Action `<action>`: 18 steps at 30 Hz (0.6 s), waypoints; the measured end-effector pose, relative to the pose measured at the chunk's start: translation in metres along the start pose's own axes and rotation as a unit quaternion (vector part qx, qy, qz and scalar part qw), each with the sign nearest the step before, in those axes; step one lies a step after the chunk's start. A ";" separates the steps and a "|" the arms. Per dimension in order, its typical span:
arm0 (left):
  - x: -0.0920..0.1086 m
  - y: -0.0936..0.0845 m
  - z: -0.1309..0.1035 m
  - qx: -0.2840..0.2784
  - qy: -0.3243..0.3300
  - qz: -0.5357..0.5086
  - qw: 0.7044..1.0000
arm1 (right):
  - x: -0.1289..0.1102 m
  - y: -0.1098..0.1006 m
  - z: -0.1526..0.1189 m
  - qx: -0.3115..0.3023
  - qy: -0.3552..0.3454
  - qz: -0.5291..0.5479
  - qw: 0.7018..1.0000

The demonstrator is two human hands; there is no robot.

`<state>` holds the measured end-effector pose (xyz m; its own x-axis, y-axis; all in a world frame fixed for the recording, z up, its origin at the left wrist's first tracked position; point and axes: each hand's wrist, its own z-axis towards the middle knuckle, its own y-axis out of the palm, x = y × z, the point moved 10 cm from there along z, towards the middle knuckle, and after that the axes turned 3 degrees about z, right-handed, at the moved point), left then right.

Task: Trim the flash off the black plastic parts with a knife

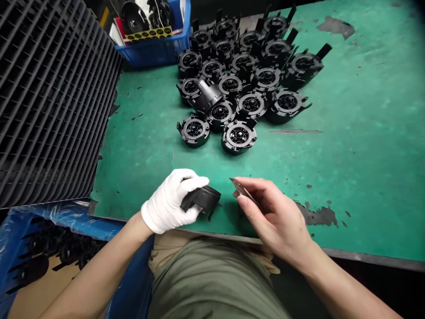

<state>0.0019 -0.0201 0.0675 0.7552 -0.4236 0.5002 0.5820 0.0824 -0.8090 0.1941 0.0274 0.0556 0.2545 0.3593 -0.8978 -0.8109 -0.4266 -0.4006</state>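
Note:
My left hand [172, 201], in a white glove, is closed around a round black plastic housing [208, 198], held tilted just above the near edge of the table. Bare and a short way to the right, my right hand [272, 212] grips a slim knife [245, 191] between thumb and fingers. Its pointed blade tip aims up and left, apart from the housing. Beyond both hands stand several similar black housings [239, 136] in a cluster, most with their ringed faces up. One cylindrical black part [209, 93] lies on its side on top of them.
The green tabletop [365, 133] has dark worn patches. A stack of black grid trays [56, 97] rises at the left. A blue bin [149, 55] with black parts stands at the back. Below left, a plastic-lined blue crate [129, 266] holds more black parts.

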 end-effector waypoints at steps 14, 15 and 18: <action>-0.026 0.011 -0.025 0.041 -0.160 -0.084 0.983 | -0.028 0.038 0.020 -0.085 -0.203 -0.182 0.958; -0.026 0.011 -0.024 0.040 -0.155 -0.088 0.983 | -0.029 0.037 0.022 -0.081 -0.204 -0.197 0.956; -0.026 0.011 -0.024 0.036 -0.142 -0.093 0.985 | -0.032 0.037 0.021 -0.072 -0.218 -0.229 0.946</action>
<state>-0.0185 -0.0302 0.0386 0.6818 -0.1678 0.7121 0.7301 0.0946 -0.6768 0.1450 0.0178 0.0740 0.2944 0.8283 -0.4767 -0.5796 -0.2418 -0.7782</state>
